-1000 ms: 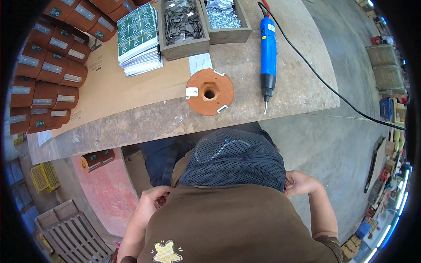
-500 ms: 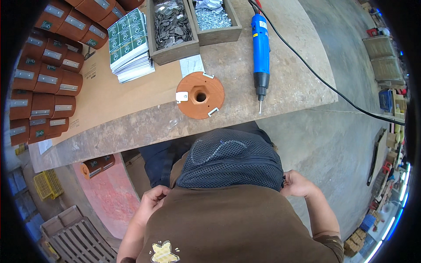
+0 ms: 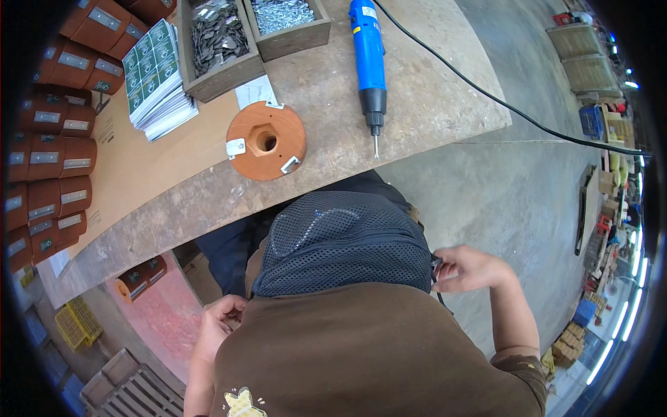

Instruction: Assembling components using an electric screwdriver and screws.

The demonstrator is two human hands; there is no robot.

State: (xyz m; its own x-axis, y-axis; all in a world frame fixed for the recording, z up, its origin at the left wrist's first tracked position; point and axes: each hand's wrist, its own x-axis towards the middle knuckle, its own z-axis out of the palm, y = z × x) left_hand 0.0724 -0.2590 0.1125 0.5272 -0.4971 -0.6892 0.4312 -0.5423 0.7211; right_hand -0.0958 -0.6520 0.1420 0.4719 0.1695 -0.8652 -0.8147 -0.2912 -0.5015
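A dark mesh waist bag [image 3: 347, 243] lies across my lap against my brown shirt. At its right end my right hand [image 3: 474, 268] is closed, fingertips pinching a small dark strap end beside the bag; a thin black cord hangs just below. On the other side my left hand [image 3: 219, 321] is curled against the shirt's edge, and what its fingers hold, if anything, is hidden. On the table in front sits a round orange-brown wooden piece [image 3: 283, 132] with a central hole and white metal clips at its rim. Right of it lies a blue electric screwdriver [image 3: 370, 62], bit toward me.
Stacked brown cylinders [image 3: 45, 156] line the table's left side, near a pile of green-and-white cards [image 3: 154, 76]. Two wooden boxes hold dark metal plates [image 3: 219, 38] and silver screws [image 3: 281, 15]. The screwdriver's black cable [image 3: 486, 94] runs off right. A yellow crate [image 3: 78, 323] stands lower left.
The view has turned, so the table and its things sit farther left. My right hand has drawn slightly away from the bag, and the thin cord now shows. My left hand stays at my side.
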